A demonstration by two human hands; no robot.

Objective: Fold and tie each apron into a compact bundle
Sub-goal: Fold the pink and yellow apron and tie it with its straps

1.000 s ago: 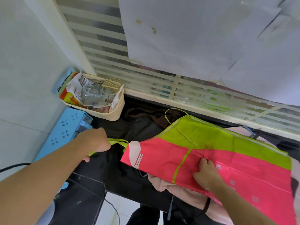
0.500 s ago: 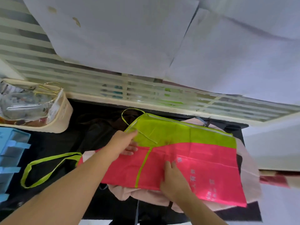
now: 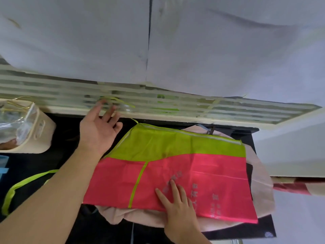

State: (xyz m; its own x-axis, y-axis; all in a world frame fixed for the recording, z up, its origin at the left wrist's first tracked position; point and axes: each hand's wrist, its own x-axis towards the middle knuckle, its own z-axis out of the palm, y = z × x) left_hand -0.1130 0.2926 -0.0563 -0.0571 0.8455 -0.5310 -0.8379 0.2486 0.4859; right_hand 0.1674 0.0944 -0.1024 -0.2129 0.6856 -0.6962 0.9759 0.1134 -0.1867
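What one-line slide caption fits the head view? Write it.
Right hand presses the folded pink-and-green apron flat while the open left hand flicks its thin green tie toward the window.

Basket blocks left — bare black counter between.

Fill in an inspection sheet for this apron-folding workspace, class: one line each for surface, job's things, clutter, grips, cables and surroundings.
Surface: black tabletop, mostly covered by cloth.
Job's things: pink and green apron lies flat on a pale pink apron; its green strap trails off to the left.
Clutter: beige basket with clear plastic at far left; blue item at the left edge.
Grips: left hand raised, fingers spread, a thin green string at its fingertips; right hand pressed flat on the pink part.
Cables: nothing seen.
Surroundings: slatted window partly covered by white sheets.
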